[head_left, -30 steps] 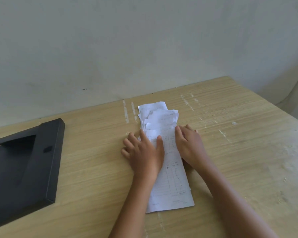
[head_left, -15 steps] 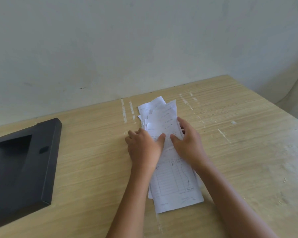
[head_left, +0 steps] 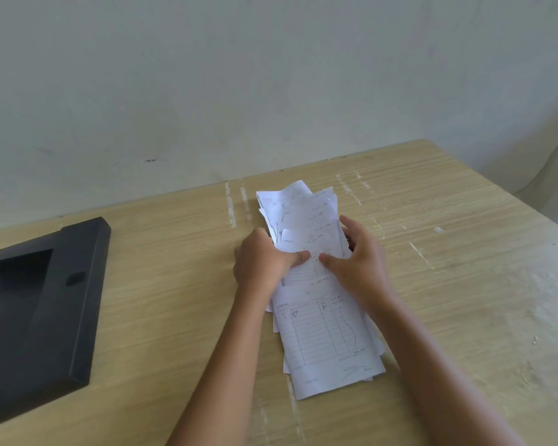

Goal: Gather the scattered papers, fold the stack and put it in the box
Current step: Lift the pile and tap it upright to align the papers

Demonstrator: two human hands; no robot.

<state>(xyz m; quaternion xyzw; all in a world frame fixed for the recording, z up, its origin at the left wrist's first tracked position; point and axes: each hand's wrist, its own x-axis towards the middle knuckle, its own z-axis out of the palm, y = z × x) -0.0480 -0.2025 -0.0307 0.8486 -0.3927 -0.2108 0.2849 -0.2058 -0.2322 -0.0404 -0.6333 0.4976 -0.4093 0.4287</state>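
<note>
The paper stack (head_left: pixel 319 304) is gathered into one long pile in the middle of the wooden table (head_left: pixel 464 284), near end flat on the wood, far end lifting up off it. Edges are pretty ragged, sheets poking out at the top and along the sides. Left hand (head_left: pixel 261 262) grips the left edge at about mid-length, thumb on top and fingers curled under. Right hand (head_left: pixel 358 259) does the same on the right edge, thumb pressed onto the top sheet, fingers wrapped around the side. The thumbs nearly meet in the middle.

So this looks like the fold starting. My take: keep both thumbs pinned as the crease line, bring the far half over toward you in one go, and don't loosen the grip or the loose sheets will probably fan out. Then press the crease flat.

The black box (head_left: pixel 62 300) sits well apart to the left, open side up, nothing visible in it.
</note>
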